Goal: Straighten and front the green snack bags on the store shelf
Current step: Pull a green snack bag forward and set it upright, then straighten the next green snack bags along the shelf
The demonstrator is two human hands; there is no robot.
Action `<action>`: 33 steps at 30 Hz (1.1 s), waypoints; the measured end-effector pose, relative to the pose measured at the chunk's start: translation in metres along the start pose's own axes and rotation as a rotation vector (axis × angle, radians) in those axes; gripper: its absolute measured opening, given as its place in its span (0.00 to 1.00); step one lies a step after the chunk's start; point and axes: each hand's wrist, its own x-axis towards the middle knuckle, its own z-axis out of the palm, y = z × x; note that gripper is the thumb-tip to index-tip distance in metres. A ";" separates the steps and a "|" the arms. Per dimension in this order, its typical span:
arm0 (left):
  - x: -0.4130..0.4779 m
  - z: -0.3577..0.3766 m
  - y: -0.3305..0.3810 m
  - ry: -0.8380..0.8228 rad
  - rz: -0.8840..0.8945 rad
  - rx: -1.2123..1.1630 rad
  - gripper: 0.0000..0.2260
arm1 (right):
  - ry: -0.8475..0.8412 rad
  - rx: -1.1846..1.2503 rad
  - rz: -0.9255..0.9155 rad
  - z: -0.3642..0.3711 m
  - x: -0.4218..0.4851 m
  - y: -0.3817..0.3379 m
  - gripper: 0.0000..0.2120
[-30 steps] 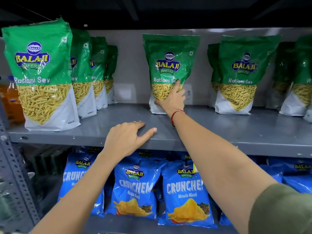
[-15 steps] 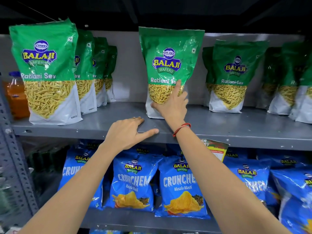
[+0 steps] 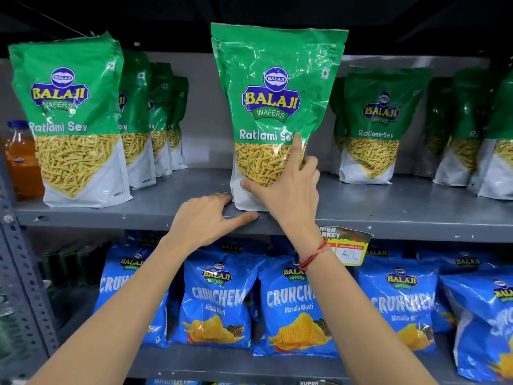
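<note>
A green Ratlami Sev bag [image 3: 273, 87] stands upright near the front edge of the grey shelf [image 3: 388, 215], label facing me. My right hand [image 3: 288, 184] grips its lower right part, index finger pointing up along the label. My left hand [image 3: 211, 218] rests flat on the shelf lip just left of that bag, fingers apart, holding nothing. At the left, a front bag [image 3: 69, 120] stands with a row of green bags [image 3: 144, 118] behind it. More green bags [image 3: 380, 126] stand farther back on the right.
Blue Crunchem bags [image 3: 294, 307] fill the shelf below. A price tag [image 3: 347, 245] hangs from the shelf lip by my right wrist. An orange drink bottle [image 3: 22, 159] stands at the far left beside the perforated upright [image 3: 19, 273].
The middle green bag has slid forward from the back of the shelf to near the front edge under my right hand. My left hand stayed on the shelf lip.
</note>
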 end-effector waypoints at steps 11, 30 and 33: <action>-0.001 0.000 0.000 0.046 0.005 -0.022 0.37 | 0.006 -0.030 -0.022 -0.006 -0.008 -0.003 0.58; -0.053 0.008 0.069 0.610 -0.167 -0.164 0.22 | 0.092 0.014 -0.059 -0.056 0.037 0.082 0.42; -0.048 0.015 0.121 0.700 -0.045 -0.228 0.19 | 0.117 -0.041 0.006 -0.069 0.070 0.122 0.40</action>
